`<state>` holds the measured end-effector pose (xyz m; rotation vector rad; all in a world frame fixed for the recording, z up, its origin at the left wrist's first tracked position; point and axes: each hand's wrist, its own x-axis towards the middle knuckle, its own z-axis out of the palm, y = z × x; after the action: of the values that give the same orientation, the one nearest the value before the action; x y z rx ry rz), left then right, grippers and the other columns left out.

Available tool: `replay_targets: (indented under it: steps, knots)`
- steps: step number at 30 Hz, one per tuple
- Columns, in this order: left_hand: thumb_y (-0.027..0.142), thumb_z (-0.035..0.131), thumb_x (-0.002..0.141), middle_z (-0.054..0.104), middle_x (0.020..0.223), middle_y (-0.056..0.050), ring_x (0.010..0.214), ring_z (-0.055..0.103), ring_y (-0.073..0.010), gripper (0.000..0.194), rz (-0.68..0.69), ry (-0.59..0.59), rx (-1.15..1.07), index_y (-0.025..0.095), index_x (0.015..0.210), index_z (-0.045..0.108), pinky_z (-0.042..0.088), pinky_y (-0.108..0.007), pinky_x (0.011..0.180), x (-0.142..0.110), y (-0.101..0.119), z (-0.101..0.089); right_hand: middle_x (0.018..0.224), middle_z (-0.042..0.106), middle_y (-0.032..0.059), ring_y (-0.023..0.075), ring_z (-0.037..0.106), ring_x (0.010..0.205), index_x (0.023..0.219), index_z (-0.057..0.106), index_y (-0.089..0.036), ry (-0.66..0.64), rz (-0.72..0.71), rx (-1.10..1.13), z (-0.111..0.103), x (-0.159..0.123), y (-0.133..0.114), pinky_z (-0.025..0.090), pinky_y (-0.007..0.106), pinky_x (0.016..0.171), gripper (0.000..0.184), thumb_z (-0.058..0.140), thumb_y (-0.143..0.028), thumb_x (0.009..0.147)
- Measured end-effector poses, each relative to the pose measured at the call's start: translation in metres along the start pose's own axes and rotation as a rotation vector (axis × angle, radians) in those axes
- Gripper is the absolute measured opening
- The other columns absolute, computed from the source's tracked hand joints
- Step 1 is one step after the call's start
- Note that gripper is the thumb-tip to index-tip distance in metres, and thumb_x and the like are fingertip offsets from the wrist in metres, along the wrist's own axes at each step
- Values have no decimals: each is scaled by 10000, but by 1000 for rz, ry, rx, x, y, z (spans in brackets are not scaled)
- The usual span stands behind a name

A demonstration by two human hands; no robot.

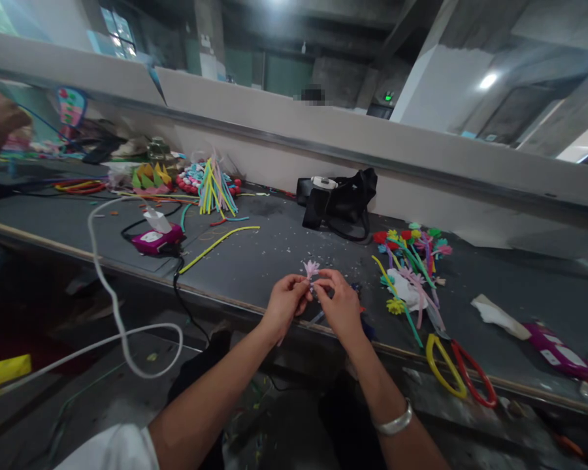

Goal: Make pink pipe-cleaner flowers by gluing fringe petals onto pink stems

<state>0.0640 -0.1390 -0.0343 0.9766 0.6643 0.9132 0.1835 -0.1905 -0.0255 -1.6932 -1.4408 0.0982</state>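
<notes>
A small light-pink craft flower [311, 268] with pointed petals stands upright between my hands, over the table's front edge. Thumb and fingers of my left hand [290, 301] pinch it from below, at its base. My right hand [340, 303], a silver bracelet on its wrist, is closed from the other side, index finger and thumb at the flower's lower petals. Fingers hide the flower's stem. To the right of my right hand lies a heap of colourful craft flowers on stems [414, 261]. Scissors with one yellow and one red handle [445, 365] jut over the table edge.
A black bag [345, 199] rests against the back panel. Left of it are a bundle of coloured strips [216, 186], a yellow strip [215, 249] and a magenta device [157, 239] with cables. Another magenta device [556, 349] lies right. Someone's hand [2, 114] shows far left.
</notes>
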Motion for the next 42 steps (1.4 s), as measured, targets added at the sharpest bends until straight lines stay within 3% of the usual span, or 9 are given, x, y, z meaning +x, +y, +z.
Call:
replay_targets:
  steps: [10,15,26,42]
  knots:
    - [369,680,723,555,561,40,348,346,-30,253,-13,19,-18,160,722,538,195,-176,343,-3,3,5,751,714,27,186,637,703,776,683,-199,11,126,168,4,-4,1,470,299,704,192,578,-356,805]
    - [345,667,721,544,538,40,333,341,-32,226,-51,25,7,162,707,534,174,-177,332,-3,2,6,742,692,30,175,615,688,779,663,-181,101,159,161,-5,1,0,454,284,685,206,556,-355,803]
    - [351,696,686,558,510,46,310,336,-34,238,-34,58,30,172,739,547,164,-173,328,-3,-1,8,772,648,20,185,541,764,792,630,-208,173,-111,-144,-8,0,0,407,294,738,157,537,-305,871]
    - [355,699,689,554,503,45,325,363,-43,235,-15,62,88,162,783,604,193,-168,333,-5,-2,8,768,652,22,183,551,758,779,627,-218,207,-137,-231,-6,0,3,405,288,736,158,533,-288,886]
